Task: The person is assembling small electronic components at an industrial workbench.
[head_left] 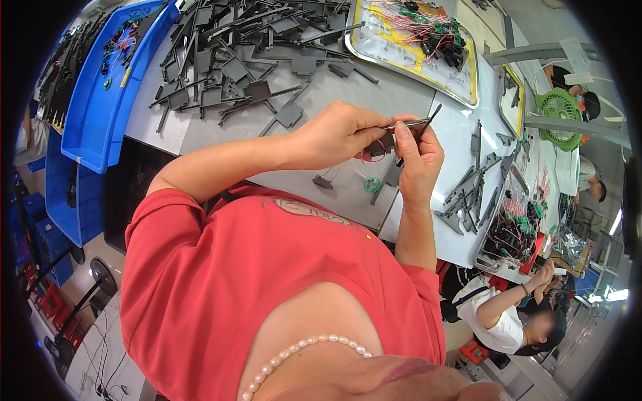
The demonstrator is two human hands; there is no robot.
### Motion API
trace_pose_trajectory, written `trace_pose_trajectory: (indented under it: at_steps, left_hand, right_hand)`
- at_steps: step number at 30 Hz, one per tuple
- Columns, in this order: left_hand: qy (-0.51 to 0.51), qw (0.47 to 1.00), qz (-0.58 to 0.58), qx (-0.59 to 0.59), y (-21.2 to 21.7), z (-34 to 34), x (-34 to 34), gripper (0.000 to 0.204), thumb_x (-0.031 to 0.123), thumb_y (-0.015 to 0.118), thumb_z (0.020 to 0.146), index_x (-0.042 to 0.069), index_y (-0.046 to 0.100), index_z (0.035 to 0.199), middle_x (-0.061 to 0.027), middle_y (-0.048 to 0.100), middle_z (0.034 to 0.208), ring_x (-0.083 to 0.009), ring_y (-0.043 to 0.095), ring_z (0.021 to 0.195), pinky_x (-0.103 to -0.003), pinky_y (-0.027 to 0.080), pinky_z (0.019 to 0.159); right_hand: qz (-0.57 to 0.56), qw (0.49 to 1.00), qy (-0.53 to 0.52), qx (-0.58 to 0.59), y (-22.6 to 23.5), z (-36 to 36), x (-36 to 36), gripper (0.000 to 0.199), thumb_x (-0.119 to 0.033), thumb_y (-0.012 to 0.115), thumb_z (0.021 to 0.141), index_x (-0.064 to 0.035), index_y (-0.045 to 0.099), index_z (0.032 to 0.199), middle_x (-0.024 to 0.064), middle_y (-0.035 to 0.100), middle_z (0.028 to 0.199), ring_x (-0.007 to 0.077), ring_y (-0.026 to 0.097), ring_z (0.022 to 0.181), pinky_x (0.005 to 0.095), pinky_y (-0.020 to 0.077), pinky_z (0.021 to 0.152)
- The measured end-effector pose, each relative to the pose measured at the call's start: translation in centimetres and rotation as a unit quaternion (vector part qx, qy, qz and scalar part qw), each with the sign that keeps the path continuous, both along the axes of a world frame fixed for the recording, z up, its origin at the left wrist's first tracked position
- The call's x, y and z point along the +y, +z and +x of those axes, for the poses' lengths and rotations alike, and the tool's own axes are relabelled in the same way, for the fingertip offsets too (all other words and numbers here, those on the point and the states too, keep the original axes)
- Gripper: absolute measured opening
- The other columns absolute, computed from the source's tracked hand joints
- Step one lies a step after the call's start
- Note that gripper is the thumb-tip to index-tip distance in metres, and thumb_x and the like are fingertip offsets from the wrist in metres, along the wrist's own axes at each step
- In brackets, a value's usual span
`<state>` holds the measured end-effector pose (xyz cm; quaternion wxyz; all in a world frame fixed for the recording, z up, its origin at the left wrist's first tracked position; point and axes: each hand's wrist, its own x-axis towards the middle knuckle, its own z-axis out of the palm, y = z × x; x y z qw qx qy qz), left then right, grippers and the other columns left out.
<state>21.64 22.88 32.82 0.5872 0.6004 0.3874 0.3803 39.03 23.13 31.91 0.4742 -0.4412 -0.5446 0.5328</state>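
1. I'm seeing my left hand [332, 134] and right hand [418, 157] both pinching a thin dark strip [409, 123] above the grey table [348, 87]
2. Metal tray [374, 57] is holding wired green parts [438, 30]; blue bin [93, 127] is carrying what are probably similar parts

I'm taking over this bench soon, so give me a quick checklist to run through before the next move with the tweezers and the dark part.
1. Tweezers gripped by both hands: ok, left hand and right hand meet on them.
2. Dark part held off the table: ok.
3. Tweezer tips closed on something: cannot tell.
4. Red wire free of fingers: cannot tell.
5. Green ring close by: ok, on the table below the hands.
6. Spare dark parts within reach: ok, piled ahead.
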Motion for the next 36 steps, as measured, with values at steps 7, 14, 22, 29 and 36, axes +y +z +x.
trace_pose_trajectory:
  at_steps: [7,14,22,29,36]
  left_hand:
    - [-0.016,0.997,0.061,0.043,-0.1,-0.2,0.2,0.02,0.008,0.05,0.09,-0.003,0.06,0.102,-0.0085,0.063,0.072,-0.0114,0.06,0.06,-0.025,0.049,0.054]
    - [0.005,0.999,0.039,0.023,-0.3,0.1,-0.1,0.016,0.006,0.049,0.088,-0.004,0.059,0.095,-0.0133,0.061,0.071,-0.0185,0.06,0.057,-0.03,0.048,0.052]
    - [0.08,0.956,0.251,0.131,-2.7,0.3,0.3,0.018,0.005,0.05,0.087,-0.003,0.058,0.101,-0.0175,0.061,0.079,-0.0292,0.06,0.065,-0.035,0.048,0.057]
    - [0.074,0.949,0.274,0.135,-3.2,0.2,0.3,0.018,0.002,0.049,0.085,-0.005,0.055,0.102,-0.018,0.06,0.082,-0.0327,0.059,0.069,-0.037,0.047,0.059]
    - [0.055,0.948,0.274,0.154,-3.1,0.3,0.2,0.02,0.0,0.048,0.084,-0.005,0.053,0.102,-0.0186,0.059,0.081,-0.0335,0.059,0.069,-0.038,0.047,0.059]
  right_hand:
    - [0.004,1.0,-0.009,-0.021,0.0,-0.8,-0.5,0.016,-0.014,0.06,0.087,-0.0012,0.058,0.097,-0.0015,0.057,0.079,0.0041,0.05,0.07,0.0184,0.0409,0.064]
    - [-0.005,1.0,-0.003,-0.016,-0.2,-0.6,-0.6,0.015,-0.013,0.06,0.087,-0.0016,0.057,0.096,-0.0005,0.058,0.08,0.0047,0.051,0.07,0.0188,0.0419,0.065]
    - [-0.069,0.997,0.026,0.017,-0.2,-0.2,-1.0,0.032,-0.019,0.046,0.094,-0.0019,0.051,0.121,-0.0051,0.043,0.067,0.0039,0.038,0.057,0.0169,0.0299,0.053]
    - [-0.131,0.986,0.092,-0.035,1.2,1.1,-3.5,0.041,-0.016,0.039,0.096,-0.0015,0.037,0.134,-0.0003,0.047,0.062,0.0055,0.045,0.051,0.0194,0.0399,0.05]
    - [-0.095,0.975,0.097,-0.176,1.8,0.9,-3.8,0.039,-0.015,0.04,0.095,-0.0087,0.041,0.134,-0.0018,0.042,0.051,0.0053,0.041,0.044,0.0202,0.037,0.045]
